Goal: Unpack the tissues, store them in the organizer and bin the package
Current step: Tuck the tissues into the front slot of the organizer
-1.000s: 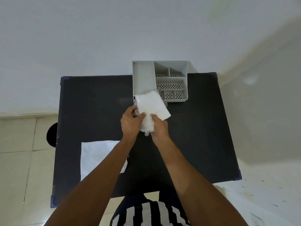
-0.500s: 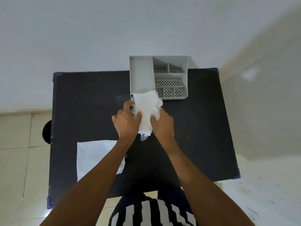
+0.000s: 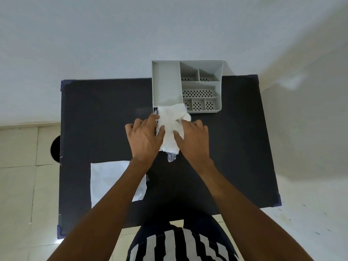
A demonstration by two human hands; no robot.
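Note:
A white wad of tissues (image 3: 171, 125) in its clear plastic package (image 3: 171, 158) is held above the black table, just in front of the grey organizer (image 3: 164, 82). My left hand (image 3: 145, 137) grips the wad from the left and my right hand (image 3: 194, 139) grips it from the right, thumbs pressed into the tissue. A clear tail of the package hangs out below the hands. The tissues' far edge overlaps the front rim of the organizer's long left compartment, which shows nothing inside.
The organizer stands at the table's (image 3: 105, 110) far edge against the wall, with several small perforated compartments on its right. A flat white sheet (image 3: 111, 178) lies on the table at front left, partly under my left forearm. A dark round bin (image 3: 55, 147) shows on the floor left of the table.
Both hands have carried the tissues forward toward the organizer. The flat tissue stack has become crumpled between them, and its far edge now reaches the organizer's front rim.

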